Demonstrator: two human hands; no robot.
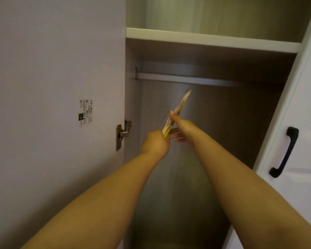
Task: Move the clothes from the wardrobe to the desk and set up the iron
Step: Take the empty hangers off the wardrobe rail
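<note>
Both my arms reach into the open wardrobe. My left hand is closed around the lower end of a thin, blurred bundle that looks like wooden and yellow hangers seen edge-on. It tilts up to the right. My right hand holds the bundle's middle, thumb on top and fingers spread beneath. The bundle sits below the metal hanging rail, apart from it. I see no clothes on the rail, and no iron or desk in view.
The wardrobe's left door stands open, with a metal hinge and a small label. A white shelf runs above the rail. At right is a white door with a black handle.
</note>
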